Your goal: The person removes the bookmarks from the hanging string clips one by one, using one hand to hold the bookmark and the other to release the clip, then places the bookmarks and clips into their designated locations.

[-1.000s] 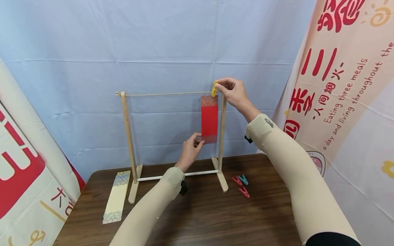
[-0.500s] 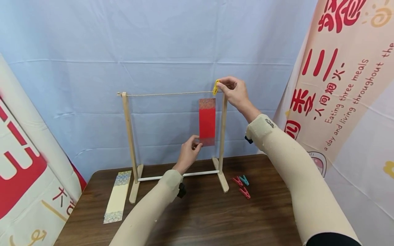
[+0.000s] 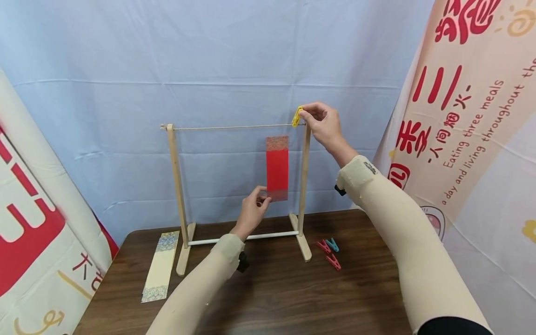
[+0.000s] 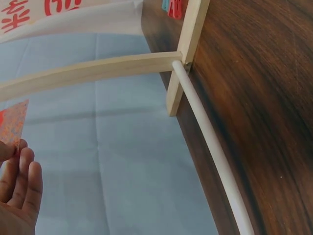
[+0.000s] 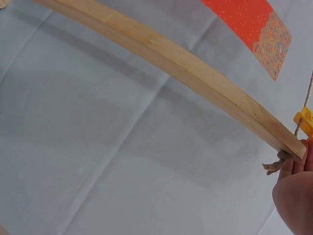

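A red paper strip point(image 3: 277, 170) with patterned ends stands upright in the air, its top a little below the cord point(image 3: 234, 127). My left hand point(image 3: 251, 209) pinches its lower left corner between thumb and fingers. In the left wrist view only that patterned corner point(image 4: 14, 122) of the strip shows. My right hand point(image 3: 324, 123) pinches a yellow clothespin point(image 3: 298, 116) at the cord, close to the top of the right post point(image 3: 304, 172). The right wrist view has the clothespin point(image 5: 305, 120) at the cord, apart from the strip.
The wooden frame stands on a dark table point(image 3: 289, 298), with a white rod point(image 3: 272, 236) joining its feet. Two red clothespins point(image 3: 333, 262) and a blue one point(image 3: 332, 244) lie to its right. Cream strips point(image 3: 160, 267) with patterned ends lie left. A blue cloth point(image 3: 234, 60) hangs behind.
The red strip has moved left and slightly down with my left hand, away from the clothespin. My right hand has shifted slightly right and up with the yellow clothespin.
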Available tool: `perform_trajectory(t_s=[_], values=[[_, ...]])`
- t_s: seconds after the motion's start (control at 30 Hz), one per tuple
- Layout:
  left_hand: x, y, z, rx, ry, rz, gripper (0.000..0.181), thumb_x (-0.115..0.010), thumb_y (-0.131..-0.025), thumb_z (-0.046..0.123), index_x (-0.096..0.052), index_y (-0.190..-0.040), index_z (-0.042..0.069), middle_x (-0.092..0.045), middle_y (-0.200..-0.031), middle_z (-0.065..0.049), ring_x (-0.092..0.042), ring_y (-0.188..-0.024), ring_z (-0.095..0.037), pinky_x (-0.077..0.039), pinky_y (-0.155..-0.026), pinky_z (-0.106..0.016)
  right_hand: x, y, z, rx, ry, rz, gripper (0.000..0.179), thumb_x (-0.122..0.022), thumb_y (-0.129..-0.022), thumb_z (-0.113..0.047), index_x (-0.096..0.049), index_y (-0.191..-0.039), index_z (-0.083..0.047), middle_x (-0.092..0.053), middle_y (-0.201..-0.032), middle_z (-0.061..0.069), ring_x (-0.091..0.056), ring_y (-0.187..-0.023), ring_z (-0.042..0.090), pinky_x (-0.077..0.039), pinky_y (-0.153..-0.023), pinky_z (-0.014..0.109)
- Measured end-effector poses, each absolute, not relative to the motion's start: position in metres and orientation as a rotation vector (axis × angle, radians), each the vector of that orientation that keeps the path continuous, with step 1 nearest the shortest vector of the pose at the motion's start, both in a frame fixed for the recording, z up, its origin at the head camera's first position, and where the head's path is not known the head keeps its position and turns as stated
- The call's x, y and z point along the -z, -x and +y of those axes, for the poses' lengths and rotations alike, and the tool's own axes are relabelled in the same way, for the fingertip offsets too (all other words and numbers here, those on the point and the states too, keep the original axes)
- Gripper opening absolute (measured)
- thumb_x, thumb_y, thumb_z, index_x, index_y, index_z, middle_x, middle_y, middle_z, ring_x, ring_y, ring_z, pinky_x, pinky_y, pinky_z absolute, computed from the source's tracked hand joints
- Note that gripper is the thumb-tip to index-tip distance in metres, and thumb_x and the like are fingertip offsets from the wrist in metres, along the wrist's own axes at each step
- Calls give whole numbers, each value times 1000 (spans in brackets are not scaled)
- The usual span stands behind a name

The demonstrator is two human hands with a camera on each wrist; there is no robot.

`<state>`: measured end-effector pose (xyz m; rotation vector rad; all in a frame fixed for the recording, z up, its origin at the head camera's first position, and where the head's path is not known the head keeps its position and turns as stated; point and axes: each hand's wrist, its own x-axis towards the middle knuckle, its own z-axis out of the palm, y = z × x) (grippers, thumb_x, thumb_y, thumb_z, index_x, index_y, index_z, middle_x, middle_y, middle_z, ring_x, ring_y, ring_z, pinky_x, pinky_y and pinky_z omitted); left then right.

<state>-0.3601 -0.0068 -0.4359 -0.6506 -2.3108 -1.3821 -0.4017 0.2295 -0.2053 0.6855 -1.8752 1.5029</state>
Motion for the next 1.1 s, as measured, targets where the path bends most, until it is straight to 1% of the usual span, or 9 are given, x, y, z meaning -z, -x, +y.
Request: perform_trajectory(t_s=[0.07,0.3,0.43,0.53,0.67,0.8,0.9,1.03,1.1], values=[[438,360,-9,1392,650,-2304,33,-70,-106,12,-63,-138,10,-78,-107,-7,-74,-91,-22,-61,-83,-39,205,402,229,-1504,-690,-1863,20,-77,-101,-9,-78,-115,6,-76,-104,3,-71,-94,18,-54,-82,21],[444,358,-14,1396,645,-2300,33,-70,-106,12,-63,-138,10,-79,-106,-6,-74,-88,-20,-61,-81,-38,205,405,230,-1562,-705,-1768,17,-77,-98,1,-77,-113,9,-78,-106,7,-70,-90,7,-53,-83,19],[446,356,-17,1385,635,-2304,32,-71,-106,12,-64,-137,10,-80,-106,-6,-74,-88,-20,-61,-81,-37,206,404,230,-1569,-720,-1730,15,-75,-98,5,-76,-112,11,-79,-106,9,-70,-90,8,-53,-81,18],[446,354,-19,1378,630,-2305,32,-71,-106,12,-64,-137,9,-80,-105,-6,-74,-87,-19,-62,-80,-38,207,404,232,-1573,-714,-1706,17,-76,-98,4,-75,-113,12,-78,-104,4,-70,-89,11,-53,-77,19],[447,351,-23,1376,619,-2303,33,-71,-106,13,-63,-137,10,-79,-105,-6,-73,-88,-18,-61,-81,-38,208,404,233,-1586,-711,-1674,21,-77,-97,2,-73,-114,14,-76,-102,-4,-70,-87,10,-52,-72,18],[448,350,-27,1379,610,-2303,34,-72,-105,13,-63,-138,10,-79,-105,-6,-73,-88,-19,-61,-82,-39,208,403,236,-1634,-725,-1631,20,-78,-96,4,-74,-114,12,-76,-99,-3,-67,-82,8,-51,-69,17],[449,348,-30,1380,606,-2306,34,-71,-106,13,-63,-139,10,-79,-106,-7,-73,-88,-19,-61,-82,-39,210,400,237,-1660,-736,-1599,19,-76,-97,5,-74,-115,10,-76,-101,-1,-68,-85,10,-53,-74,18],[452,346,-35,1384,590,-2302,34,-72,-105,13,-63,-138,11,-79,-106,-6,-73,-88,-18,-61,-81,-37,213,393,240,-1649,-743,-1577,22,-75,-98,5,-73,-119,10,-75,-104,1,-70,-96,12,-55,-90,21],[453,345,-37,1385,581,-2295,34,-73,-105,13,-64,-137,11,-79,-105,-6,-73,-87,-17,-61,-80,-37,215,388,241,-1641,-748,-1581,23,-74,-99,4,-72,-121,11,-75,-105,1,-70,-98,13,-55,-91,22]])
